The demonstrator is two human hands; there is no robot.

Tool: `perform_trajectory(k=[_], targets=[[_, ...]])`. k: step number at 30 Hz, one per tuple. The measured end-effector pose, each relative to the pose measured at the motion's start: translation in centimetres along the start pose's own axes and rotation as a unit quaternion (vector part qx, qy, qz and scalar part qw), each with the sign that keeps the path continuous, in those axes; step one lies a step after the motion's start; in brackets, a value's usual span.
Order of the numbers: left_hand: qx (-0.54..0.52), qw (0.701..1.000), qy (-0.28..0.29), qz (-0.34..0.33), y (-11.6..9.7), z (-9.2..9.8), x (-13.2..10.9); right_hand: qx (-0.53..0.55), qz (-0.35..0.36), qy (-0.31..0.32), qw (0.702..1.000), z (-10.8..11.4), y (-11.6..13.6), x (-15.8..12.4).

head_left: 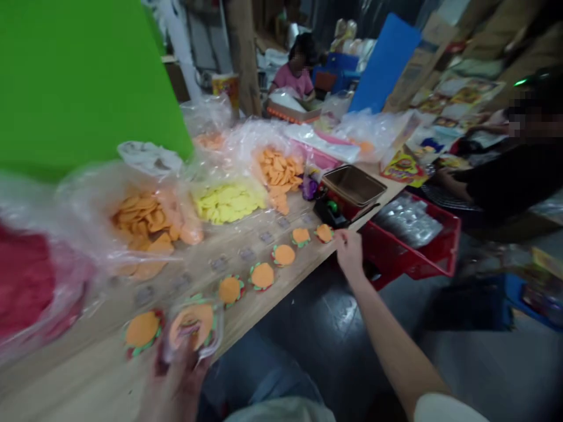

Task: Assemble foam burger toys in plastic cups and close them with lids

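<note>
My left hand (178, 366) is closed on a clear plastic box (219, 334) at the near end of the table. Showing through the box is a round orange foam burger with green edges and a small burger picture on it. My right hand (350, 252) is at the table's front edge, its fingers curled together beside the farthest toy burger (324, 233); what they hold, if anything, is hidden. Between my hands runs a row of flat layered toy burgers (263, 276) with orange tops and green and red rims. Another toy burger (143, 332) lies left of the box.
Bags of orange pieces (145, 214), yellow pieces (229, 202) and red pieces (26, 278) line the table's back. A metal-rimmed tray (354, 184) stands beyond my right hand. Below the edge is a red crate (453, 246) with clear packaging. A person (519, 170) works at right, another (294, 76) behind.
</note>
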State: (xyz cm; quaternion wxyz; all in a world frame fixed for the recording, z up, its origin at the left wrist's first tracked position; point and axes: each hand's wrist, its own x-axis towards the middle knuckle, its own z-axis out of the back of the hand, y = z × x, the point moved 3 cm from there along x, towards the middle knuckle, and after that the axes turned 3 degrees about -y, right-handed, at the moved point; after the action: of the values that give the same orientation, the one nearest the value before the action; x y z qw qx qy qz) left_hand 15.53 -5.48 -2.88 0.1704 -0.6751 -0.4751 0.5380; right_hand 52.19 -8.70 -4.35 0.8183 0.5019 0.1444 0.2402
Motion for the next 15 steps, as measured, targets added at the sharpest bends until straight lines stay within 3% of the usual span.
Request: perform_trajectory(k=[2,4,6,10,15], targets=[[0.01,1.0,0.013,0.009,-0.5,-0.8,0.4,-0.002,-0.049,-0.076,0.996,3.4,-0.7,6.2],[0.015,0.999,0.032,0.025,-0.5,-1.8,0.4,0.011,-0.095,-0.052,0.994,4.6,-1.5,10.4],[0.02,0.999,0.042,0.027,-0.2,-2.6,0.2,0.029,-0.134,0.001,0.991,4.3,-2.2,12.6],[0.036,0.999,0.026,0.027,0.9,-3.2,0.2,0.076,-0.16,0.069,0.982,3.2,-3.1,13.5],[0.04,0.999,0.006,0.022,1.2,-3.3,0.7,0.136,-0.125,0.006,0.983,3.5,-5.1,12.0]])
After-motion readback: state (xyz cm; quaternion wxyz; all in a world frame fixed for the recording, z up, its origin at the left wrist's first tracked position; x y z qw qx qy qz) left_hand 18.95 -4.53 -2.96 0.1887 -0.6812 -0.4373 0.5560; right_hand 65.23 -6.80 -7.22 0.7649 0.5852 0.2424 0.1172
